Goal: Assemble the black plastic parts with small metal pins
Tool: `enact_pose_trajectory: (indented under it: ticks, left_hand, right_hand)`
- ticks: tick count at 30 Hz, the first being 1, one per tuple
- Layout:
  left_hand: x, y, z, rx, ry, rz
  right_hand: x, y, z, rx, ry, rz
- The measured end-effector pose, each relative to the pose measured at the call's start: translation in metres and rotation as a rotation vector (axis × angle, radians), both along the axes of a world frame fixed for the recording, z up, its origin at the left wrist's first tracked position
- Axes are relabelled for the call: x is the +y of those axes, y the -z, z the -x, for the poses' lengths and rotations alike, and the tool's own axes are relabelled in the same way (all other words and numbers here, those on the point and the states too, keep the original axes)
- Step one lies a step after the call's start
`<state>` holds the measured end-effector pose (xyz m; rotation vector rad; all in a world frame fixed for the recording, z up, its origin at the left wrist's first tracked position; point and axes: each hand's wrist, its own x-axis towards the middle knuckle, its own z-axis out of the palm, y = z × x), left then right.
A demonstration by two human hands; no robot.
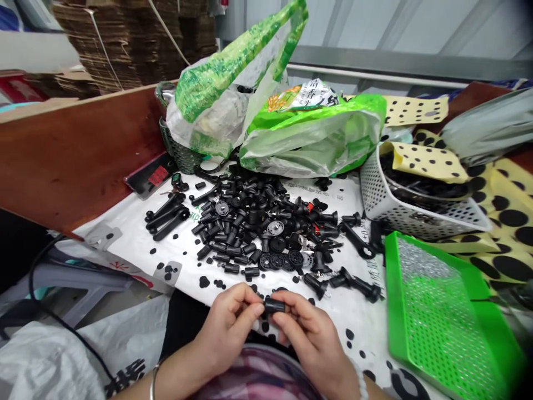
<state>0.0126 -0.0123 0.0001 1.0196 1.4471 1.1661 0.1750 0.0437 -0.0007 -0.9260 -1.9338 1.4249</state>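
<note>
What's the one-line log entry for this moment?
left hand: pinched at black cylinder, left end | right hand: holding cylinder | black parts: heaped beyond | green tray: right side

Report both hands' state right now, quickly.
Left hand: pinched closed at one end of a short black plastic cylinder; whether gripping anything, unclear.
Right hand: closed, holding that cylinder.

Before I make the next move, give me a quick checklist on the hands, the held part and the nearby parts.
1. Right hand gripping the small black plastic cylinder: ok, thumb and fingers around its right end.
2. Left hand at the cylinder's other end: ok, thumb and finger pinched there.
3. Anything seated inside the cylinder: cannot tell.
4. Loose black plastic parts sorted by type: not ok, cylinders and round discs lie mixed.
5. Rectangular green plastic tray stocked: ok, small silvery pieces lie inside.
</note>
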Motion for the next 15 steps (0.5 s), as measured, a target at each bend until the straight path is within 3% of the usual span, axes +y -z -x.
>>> enact_pose_trajectory:
  ticks: [5,10,15]
  left_hand:
    - [0.001,-0.002,0.018,-0.206,-0.109,0.061]
    - [0.003,-0.010,0.058,-0.281,-0.343,-0.024]
    - [0.009,-0.012,0.060,-0.301,-0.329,-0.016]
  right_hand:
    - [0.002,-0.003,0.003,0.012,-0.057,-0.067]
    - [0.004,0.001,0.000,0.063,-0.036,0.050]
    - [0.007,-0.008,0.014,0.066,-0.060,-0.022]
